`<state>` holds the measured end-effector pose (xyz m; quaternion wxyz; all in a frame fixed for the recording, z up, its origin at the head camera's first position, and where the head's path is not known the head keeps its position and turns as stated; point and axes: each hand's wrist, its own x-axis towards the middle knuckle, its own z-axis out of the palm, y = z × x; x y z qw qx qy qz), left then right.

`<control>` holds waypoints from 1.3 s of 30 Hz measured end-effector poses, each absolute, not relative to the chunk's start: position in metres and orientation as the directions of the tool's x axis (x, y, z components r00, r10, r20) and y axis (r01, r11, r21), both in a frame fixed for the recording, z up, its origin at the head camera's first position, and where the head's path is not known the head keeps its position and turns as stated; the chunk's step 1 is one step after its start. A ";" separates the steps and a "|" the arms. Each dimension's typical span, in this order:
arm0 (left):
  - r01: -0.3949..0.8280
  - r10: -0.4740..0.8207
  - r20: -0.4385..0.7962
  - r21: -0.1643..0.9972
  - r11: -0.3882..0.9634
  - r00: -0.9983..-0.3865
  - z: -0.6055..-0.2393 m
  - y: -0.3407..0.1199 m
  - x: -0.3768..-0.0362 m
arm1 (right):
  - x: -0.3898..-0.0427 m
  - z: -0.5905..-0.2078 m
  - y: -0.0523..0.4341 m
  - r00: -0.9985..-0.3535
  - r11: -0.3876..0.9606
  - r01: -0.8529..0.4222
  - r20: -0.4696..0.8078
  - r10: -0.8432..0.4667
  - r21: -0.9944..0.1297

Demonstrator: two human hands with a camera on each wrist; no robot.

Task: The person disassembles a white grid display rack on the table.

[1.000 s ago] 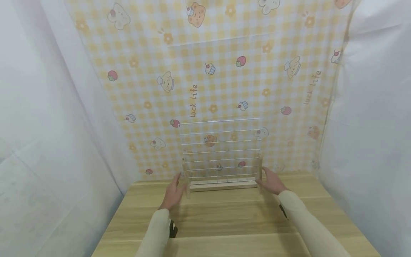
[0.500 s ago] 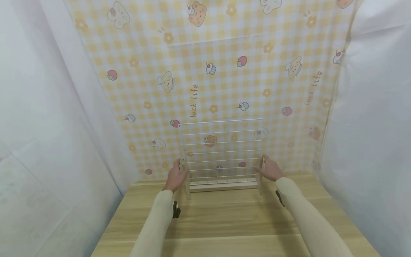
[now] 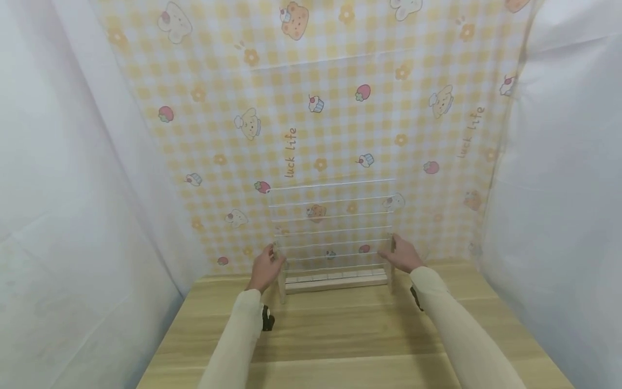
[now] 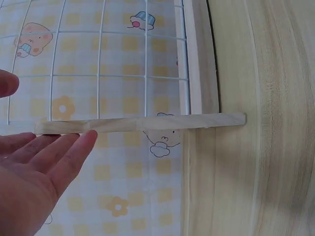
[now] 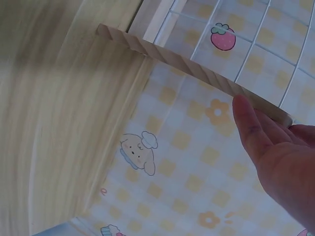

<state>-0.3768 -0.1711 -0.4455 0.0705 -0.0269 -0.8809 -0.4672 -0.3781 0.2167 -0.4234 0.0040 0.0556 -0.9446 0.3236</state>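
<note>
Wooden table [image 3: 340, 335] against yellow checked cartoon backdrop [image 3: 311, 108].

"Luck life" stands printed on the checked backdrop [image 3: 340, 124] twice, at eleven and, seemingly identical, two o'clock.

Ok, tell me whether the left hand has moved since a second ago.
Yes. The left hand has risen from the table up the rack's left post.

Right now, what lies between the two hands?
In the head view, the white wire rack on its wooden base stands between the left hand and right hand.
</note>
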 end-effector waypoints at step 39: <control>0.198 0.261 0.111 0.922 0.333 -0.959 -0.474 -0.200 -0.260 | -0.396 -0.435 0.187 -0.971 0.752 -0.218 0.061 -0.230 -0.622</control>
